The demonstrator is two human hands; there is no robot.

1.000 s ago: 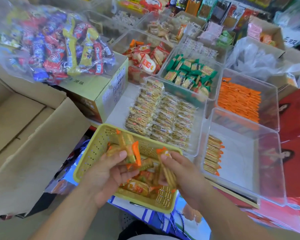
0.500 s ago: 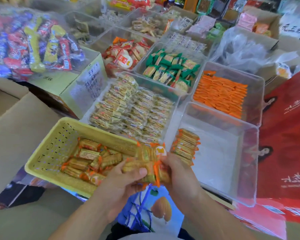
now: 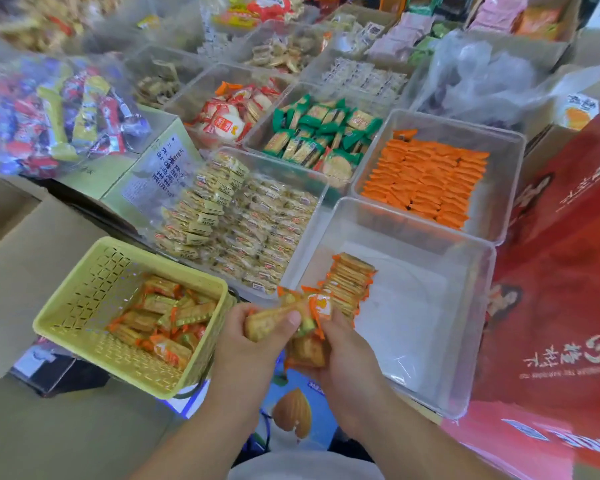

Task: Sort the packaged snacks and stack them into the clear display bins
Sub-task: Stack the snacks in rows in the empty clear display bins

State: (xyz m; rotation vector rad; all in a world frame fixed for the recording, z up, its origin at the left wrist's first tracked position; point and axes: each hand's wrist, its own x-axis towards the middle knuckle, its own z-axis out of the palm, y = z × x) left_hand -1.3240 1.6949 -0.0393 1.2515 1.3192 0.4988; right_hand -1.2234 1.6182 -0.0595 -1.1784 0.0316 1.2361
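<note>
My left hand (image 3: 246, 341) and my right hand (image 3: 343, 351) together grip a small bundle of orange-edged cracker packets (image 3: 291, 317), held just in front of the near-left corner of a clear bin (image 3: 471, 327). Inside that bin a short upright row of the same packets (image 3: 350, 278) leans against the left wall; its floor is otherwise bare. To the left, a yellow plastic basket (image 3: 84, 282) holds several loose packets (image 3: 160, 320) of that kind.
Other clear bins stand behind: pale yellow packets (image 3: 236, 220), orange packets (image 3: 426, 178), green packets (image 3: 319, 133), red-and-white packets (image 3: 236, 112). A bag of mixed candy (image 3: 52, 112) lies on a carton at left. Open cardboard flaps (image 3: 25, 258) at left, red boxes (image 3: 561, 271) at right.
Both hands lifted out of the yellow basket with packets and came together to the right, near the bin's corner. The view shifted, so the basket now lies to the left.
</note>
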